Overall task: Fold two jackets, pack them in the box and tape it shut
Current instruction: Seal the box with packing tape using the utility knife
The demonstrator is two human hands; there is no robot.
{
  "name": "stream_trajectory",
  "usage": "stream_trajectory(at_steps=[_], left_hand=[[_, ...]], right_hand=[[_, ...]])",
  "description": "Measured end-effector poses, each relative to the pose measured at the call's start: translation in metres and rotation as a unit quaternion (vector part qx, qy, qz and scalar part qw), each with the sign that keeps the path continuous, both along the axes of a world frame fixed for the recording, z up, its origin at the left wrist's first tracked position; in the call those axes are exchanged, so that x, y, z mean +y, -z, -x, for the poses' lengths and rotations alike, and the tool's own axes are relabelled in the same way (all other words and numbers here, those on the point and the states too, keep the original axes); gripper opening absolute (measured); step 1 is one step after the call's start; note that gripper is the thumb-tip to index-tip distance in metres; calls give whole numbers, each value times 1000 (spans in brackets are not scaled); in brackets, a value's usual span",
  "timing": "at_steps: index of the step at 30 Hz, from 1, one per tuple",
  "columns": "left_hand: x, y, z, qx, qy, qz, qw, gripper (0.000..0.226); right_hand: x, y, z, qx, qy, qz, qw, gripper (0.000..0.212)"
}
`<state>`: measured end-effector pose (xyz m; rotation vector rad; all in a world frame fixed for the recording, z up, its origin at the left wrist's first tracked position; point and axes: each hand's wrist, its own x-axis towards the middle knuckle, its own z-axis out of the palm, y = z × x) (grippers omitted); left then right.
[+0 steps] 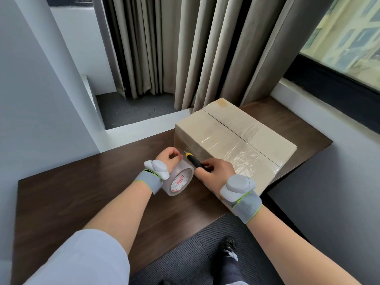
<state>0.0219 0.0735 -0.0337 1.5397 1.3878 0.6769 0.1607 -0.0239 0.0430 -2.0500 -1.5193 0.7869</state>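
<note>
Beside the cardboard box, left hand grips the tape roll, right hand the utility knife (a slip could nick fingers).

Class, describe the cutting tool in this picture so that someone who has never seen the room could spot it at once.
Find the closed cardboard box on the dark wooden table. At its near left corner two hands meet; the right hand grips a small knife pointed at the clear tape on the box. Its black handle and yellow tip set it apart from the tape roll held by the left hand.
</note>
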Motion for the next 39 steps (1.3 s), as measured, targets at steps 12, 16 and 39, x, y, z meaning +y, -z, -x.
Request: stream_trajectory(at_steps=[12, 16, 39], left_hand=[[-13, 14, 7, 9, -37, 51, 998, 22], [-16, 20, 18, 4, -40, 45, 998, 23], [-19, -15, 29, 60, 7, 35, 998, 12]], right_hand=[[22, -20, -19, -42, 37, -87, 995, 26], [44, -5, -47, -261, 45, 8, 964, 28], [74, 59, -1, -398, -341, 31, 851, 47]])
